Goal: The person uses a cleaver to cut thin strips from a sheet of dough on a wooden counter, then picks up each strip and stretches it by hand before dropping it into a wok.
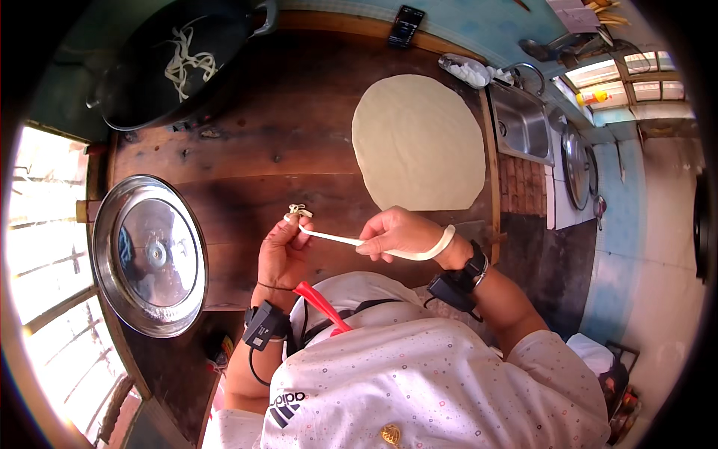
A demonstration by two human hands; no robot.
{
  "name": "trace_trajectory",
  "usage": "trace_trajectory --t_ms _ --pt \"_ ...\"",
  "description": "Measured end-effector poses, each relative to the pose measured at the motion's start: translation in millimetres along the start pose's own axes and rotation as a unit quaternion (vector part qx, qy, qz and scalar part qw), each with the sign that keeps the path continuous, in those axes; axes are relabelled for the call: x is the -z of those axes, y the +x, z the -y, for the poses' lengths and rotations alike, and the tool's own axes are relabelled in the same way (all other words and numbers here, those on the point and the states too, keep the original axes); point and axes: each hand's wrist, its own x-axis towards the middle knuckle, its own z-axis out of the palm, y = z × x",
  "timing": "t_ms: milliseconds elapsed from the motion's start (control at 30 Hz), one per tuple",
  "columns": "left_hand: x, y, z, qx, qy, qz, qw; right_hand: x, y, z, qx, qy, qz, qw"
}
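Note:
A long strip of pale dough (331, 237) stretches taut between my two hands. My left hand (284, 247) pinches one end, and a small looped bunch of the same dough (298, 210) shows just beyond its fingertips. Between thumb and fingers, my right hand (392, 236) grips the strip, whose free end curves across the right wrist. Beyond the right hand lies a large rolled-out sheet of dough (418, 143), flat on the wooden table (241, 168), its near edge cut straight.
A black pan (140, 73) holding several dough strips (185, 59) stands at far left. A shiny metal lid (157, 252) lies left of my hand. At the back are a phone (406, 27) and a clear container with white pieces (465, 71). A steel sink (521, 126) is at right.

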Motion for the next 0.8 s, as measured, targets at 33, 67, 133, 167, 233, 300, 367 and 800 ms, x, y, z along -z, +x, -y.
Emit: trace_trajectory --t_ms 33,67,133,167,233,300,367,800 --pt "-1 -1 0 -0.016 -0.002 -0.015 1.0 1 -1 0 -0.002 0.003 -0.005 1.0" --pt "-1 -2 3 -0.002 0.007 -0.014 1.0 1 0 0 -0.002 0.004 -0.006 1.0" --pt "-20 -7 14 0.05 0.008 -0.032 0.998 -1 4 2 0.012 0.005 -0.007 1.0" --pt "-28 -10 19 0.073 -0.003 -0.043 0.996 -3 8 1 0.012 0.005 -0.006 1.0" --pt "-29 -11 21 0.085 -0.003 -0.028 0.996 -5 16 -4 0.046 0.024 0.01 0.999" --pt "-24 -8 22 0.035 -0.002 -0.027 0.999 -5 16 -3 0.041 0.024 0.012 0.999" --pt "-22 -7 13 0.028 -0.008 -0.033 0.999 -4 12 -3 0.028 -0.016 -0.005 0.999" --pt "-25 -10 19 0.049 -0.003 -0.001 0.999 -4 10 -4 0.025 -0.032 -0.016 0.999"
